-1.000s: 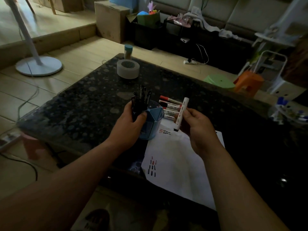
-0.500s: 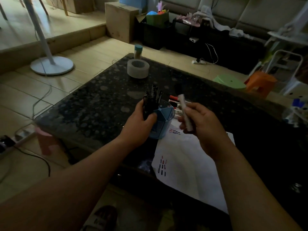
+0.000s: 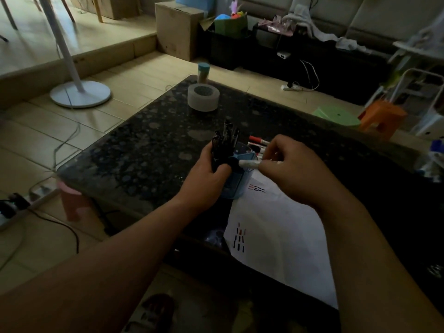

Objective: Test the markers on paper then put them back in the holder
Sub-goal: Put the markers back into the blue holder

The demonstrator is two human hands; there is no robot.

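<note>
Left hand (image 3: 206,174) curled round the blue holder (image 3: 231,191) on the dark table (image 3: 144,150), right hand (image 3: 295,171) pinching a white marker (image 3: 248,163) sideways, its dark end at the holder's rim, marked paper (image 3: 276,231) just beside, spare markers (image 3: 258,141) lying behind.

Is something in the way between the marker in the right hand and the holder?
Nothing visible. The marker lies across the rim of the holder; black pens fill its left side, where the left hand grips.
</note>
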